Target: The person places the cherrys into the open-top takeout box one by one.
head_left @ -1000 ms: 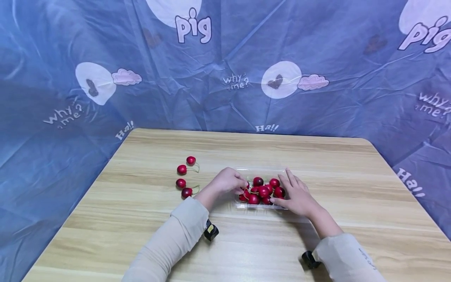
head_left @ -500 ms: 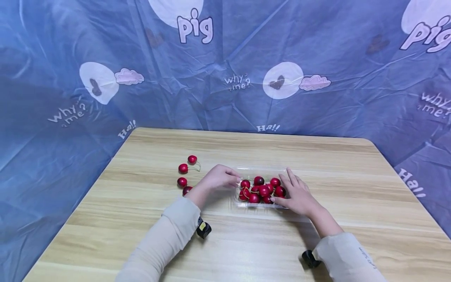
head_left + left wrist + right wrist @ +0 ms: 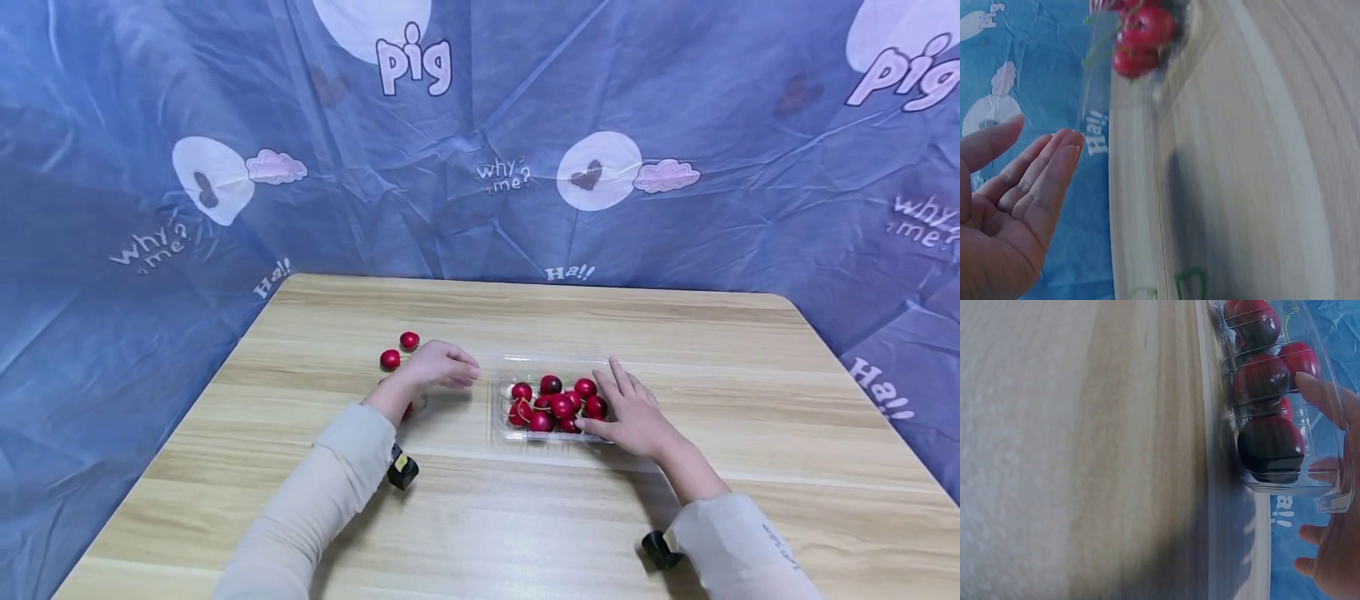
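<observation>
Wooden counter (image 3: 525, 517), blue printed backdrop | clear tray (image 3: 501, 398) of cherries (image 3: 557, 404) at centre | right hand (image 3: 633, 414) flat, fingers steadying tray | left hand (image 3: 438, 365) relaxed, empty, beside loose cherries (image 3: 389, 359) | keep tray braced; lift one fruit by its stem.

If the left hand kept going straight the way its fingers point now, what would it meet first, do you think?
The left hand points rightward across the table, toward the clear plastic tray of cherries. Its near wall would probably be met first; only bare wood shows between them, though height above the table is unclear.
</observation>
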Demonstrator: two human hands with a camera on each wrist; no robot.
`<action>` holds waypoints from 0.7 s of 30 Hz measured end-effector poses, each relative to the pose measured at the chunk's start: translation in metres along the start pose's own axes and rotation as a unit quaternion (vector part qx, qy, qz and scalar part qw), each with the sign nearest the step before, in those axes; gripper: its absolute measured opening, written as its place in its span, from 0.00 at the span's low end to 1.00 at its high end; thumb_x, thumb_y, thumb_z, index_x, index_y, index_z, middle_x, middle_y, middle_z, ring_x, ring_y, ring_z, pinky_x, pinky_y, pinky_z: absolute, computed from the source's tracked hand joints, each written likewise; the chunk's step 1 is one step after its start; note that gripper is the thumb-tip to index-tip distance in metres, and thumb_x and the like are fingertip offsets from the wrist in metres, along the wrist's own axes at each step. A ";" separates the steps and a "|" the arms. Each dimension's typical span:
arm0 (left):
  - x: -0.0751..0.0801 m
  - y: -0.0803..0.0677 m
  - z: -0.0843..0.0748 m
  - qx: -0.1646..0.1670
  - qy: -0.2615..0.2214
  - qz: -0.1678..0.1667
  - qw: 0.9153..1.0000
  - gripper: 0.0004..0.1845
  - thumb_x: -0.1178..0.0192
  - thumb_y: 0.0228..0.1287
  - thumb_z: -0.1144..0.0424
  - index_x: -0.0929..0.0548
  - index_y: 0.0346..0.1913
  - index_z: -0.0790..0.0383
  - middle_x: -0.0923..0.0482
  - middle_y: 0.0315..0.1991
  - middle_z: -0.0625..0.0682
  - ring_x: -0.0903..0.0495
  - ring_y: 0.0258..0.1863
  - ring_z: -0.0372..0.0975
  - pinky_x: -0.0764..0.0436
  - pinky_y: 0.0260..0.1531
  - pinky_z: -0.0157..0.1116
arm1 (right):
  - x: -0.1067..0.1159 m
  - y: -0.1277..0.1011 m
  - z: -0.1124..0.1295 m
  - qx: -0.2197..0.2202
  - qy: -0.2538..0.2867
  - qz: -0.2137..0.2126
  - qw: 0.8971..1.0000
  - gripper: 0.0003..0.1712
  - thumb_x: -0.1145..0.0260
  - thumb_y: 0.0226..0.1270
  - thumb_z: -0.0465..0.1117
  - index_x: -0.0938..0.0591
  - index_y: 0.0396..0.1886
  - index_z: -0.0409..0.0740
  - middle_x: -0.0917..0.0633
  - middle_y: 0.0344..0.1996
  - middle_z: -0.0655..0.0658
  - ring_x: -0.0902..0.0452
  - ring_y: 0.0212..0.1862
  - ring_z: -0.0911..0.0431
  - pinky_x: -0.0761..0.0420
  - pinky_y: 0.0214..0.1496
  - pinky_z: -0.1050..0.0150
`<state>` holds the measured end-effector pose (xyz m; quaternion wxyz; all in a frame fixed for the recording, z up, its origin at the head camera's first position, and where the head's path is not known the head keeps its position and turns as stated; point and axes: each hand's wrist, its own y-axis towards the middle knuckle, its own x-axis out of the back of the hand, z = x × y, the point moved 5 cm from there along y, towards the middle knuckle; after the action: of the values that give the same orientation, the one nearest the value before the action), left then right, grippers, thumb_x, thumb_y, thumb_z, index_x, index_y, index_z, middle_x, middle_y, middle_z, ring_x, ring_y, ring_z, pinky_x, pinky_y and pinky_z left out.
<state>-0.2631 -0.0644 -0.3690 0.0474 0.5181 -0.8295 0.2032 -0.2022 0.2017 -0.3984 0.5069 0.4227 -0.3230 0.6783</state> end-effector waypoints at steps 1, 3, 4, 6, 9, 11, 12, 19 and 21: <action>0.003 0.000 0.001 0.001 0.000 0.002 1.000 0.13 0.42 0.53 0.69 0.24 0.40 0.75 0.22 0.35 0.61 0.22 0.36 0.49 0.21 0.38 0.38 | 0.000 0.000 0.000 0.001 0.000 -0.001 1.000 0.50 0.43 0.50 0.64 0.45 0.63 0.35 0.57 0.64 0.33 0.60 0.60 0.33 0.57 0.57 0.34; 0.008 0.000 0.004 0.005 0.001 0.002 1.000 0.13 0.42 0.53 0.69 0.24 0.41 0.75 0.22 0.35 0.62 0.22 0.37 0.50 0.21 0.39 0.39 | 0.000 -0.001 0.000 0.004 -0.001 -0.002 1.000 0.50 0.42 0.50 0.63 0.45 0.63 0.35 0.56 0.64 0.33 0.59 0.60 0.33 0.56 0.57 0.34; 0.011 0.000 0.006 0.009 0.003 0.001 1.000 0.13 0.43 0.54 0.69 0.24 0.41 0.75 0.22 0.35 0.62 0.23 0.37 0.50 0.22 0.40 0.39 | 0.000 -0.001 0.000 0.005 -0.001 -0.003 1.000 0.50 0.42 0.50 0.63 0.45 0.63 0.35 0.56 0.64 0.33 0.59 0.60 0.33 0.56 0.57 0.34; 0.016 0.001 0.010 0.014 0.007 -0.003 1.000 0.13 0.43 0.53 0.69 0.25 0.41 0.76 0.23 0.36 0.64 0.23 0.38 0.51 0.22 0.40 0.39 | 0.000 -0.001 0.000 0.007 -0.002 -0.005 1.000 0.49 0.41 0.50 0.62 0.45 0.63 0.35 0.56 0.64 0.32 0.59 0.60 0.33 0.56 0.57 0.35; 0.023 0.002 0.016 0.016 0.022 -0.005 1.000 0.13 0.43 0.54 0.69 0.25 0.41 0.76 0.23 0.37 0.66 0.23 0.38 0.52 0.21 0.38 0.38 | 0.000 -0.003 0.000 0.008 -0.001 -0.005 1.000 0.49 0.41 0.50 0.61 0.45 0.63 0.34 0.56 0.64 0.32 0.59 0.60 0.33 0.56 0.57 0.35; 0.028 0.004 0.020 0.019 0.029 -0.005 0.999 0.13 0.43 0.54 0.69 0.25 0.41 0.77 0.23 0.37 0.67 0.23 0.37 0.52 0.20 0.36 0.37 | 0.000 -0.004 0.000 0.007 0.001 -0.005 1.000 0.49 0.40 0.50 0.60 0.45 0.63 0.34 0.56 0.64 0.32 0.59 0.60 0.33 0.56 0.57 0.35; 0.030 0.005 0.023 0.021 0.034 -0.007 0.999 0.13 0.43 0.54 0.69 0.25 0.40 0.77 0.23 0.36 0.66 0.23 0.36 0.51 0.20 0.36 0.36 | 0.000 -0.004 0.000 0.007 0.001 -0.005 1.000 0.49 0.41 0.50 0.61 0.45 0.63 0.34 0.56 0.64 0.32 0.59 0.60 0.33 0.56 0.57 0.35; 0.041 0.009 0.035 0.038 0.063 -0.013 0.997 0.11 0.43 0.54 0.69 0.24 0.38 0.76 0.21 0.32 0.61 0.22 0.32 0.46 0.20 0.35 0.36 | 0.002 -0.007 -0.001 0.006 0.003 -0.003 1.000 0.49 0.41 0.50 0.61 0.44 0.63 0.34 0.56 0.64 0.33 0.59 0.60 0.33 0.56 0.57 0.35; 0.043 0.009 0.037 0.045 0.071 -0.012 0.996 0.11 0.43 0.53 0.69 0.24 0.38 0.75 0.21 0.32 0.60 0.22 0.31 0.45 0.20 0.35 0.36 | 0.002 -0.008 -0.001 0.007 0.004 -0.002 1.000 0.49 0.41 0.50 0.61 0.44 0.63 0.34 0.56 0.64 0.33 0.59 0.60 0.33 0.56 0.57 0.35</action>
<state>-0.2860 -0.1114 -0.3931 0.0856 0.5140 -0.8075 0.2763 -0.1954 0.2053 -0.3965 0.5068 0.4243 -0.3153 0.6810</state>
